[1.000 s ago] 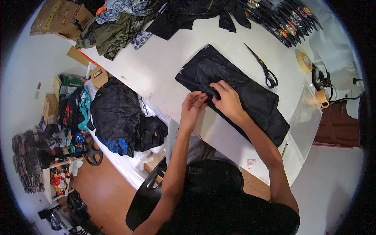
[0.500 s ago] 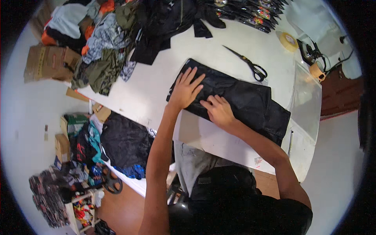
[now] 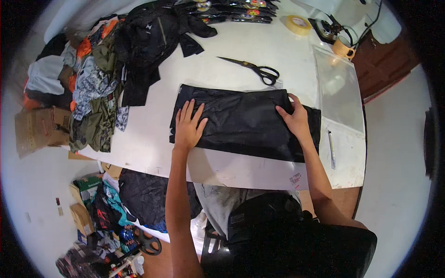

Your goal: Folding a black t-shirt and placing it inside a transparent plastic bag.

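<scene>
Left hand (image 3: 186, 132) flat on folded black garment (image 3: 241, 123), fingers (image 3: 190, 111) spread; right hand (image 3: 297, 121) touching near its right end, grip unclear.

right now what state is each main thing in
Black fabric garment: folded
Left hand: flat on it, fingers spread
Right hand: on it, thumb apart
Black metal scissors: closed
Yellowish tape roll: flat
Orange handled mug: apparently upright
Slim pale pen: lying flat
Clear plastic sheets: flat
Mixed cloth heap: crumpled
</scene>
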`<state>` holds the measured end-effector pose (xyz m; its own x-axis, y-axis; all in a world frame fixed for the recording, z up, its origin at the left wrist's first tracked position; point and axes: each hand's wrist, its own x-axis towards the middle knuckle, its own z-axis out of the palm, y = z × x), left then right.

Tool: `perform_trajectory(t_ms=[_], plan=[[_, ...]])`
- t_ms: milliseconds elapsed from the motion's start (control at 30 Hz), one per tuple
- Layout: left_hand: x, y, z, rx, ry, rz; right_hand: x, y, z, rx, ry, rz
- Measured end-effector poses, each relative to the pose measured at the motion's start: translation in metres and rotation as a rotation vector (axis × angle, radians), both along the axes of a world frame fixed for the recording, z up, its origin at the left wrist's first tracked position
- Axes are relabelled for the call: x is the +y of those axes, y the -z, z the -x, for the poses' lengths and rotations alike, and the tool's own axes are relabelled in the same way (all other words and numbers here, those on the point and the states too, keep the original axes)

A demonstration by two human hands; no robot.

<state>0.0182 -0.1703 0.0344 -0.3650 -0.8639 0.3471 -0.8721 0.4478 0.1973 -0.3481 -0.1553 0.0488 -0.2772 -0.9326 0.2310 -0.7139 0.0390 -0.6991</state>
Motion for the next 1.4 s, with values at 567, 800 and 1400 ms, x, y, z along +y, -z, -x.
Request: perform_trajectory(t_ms=[567,800,1400], plan=[[0.005,0.004,-0.002,0.012,-0.047,-0.031,0.096,-0.065,-0.008,-0.121,-0.843,-0.23],[0.002,0.008,-0.004,0.01,-0.055,-0.032,0.084,-0.07,-0.011,-0.233,-0.862,0.1],[0.006,0.006,-0.004,0.045,-0.099,0.017,0.006,-0.028,0.006,-0.886,-0.136,-0.312]])
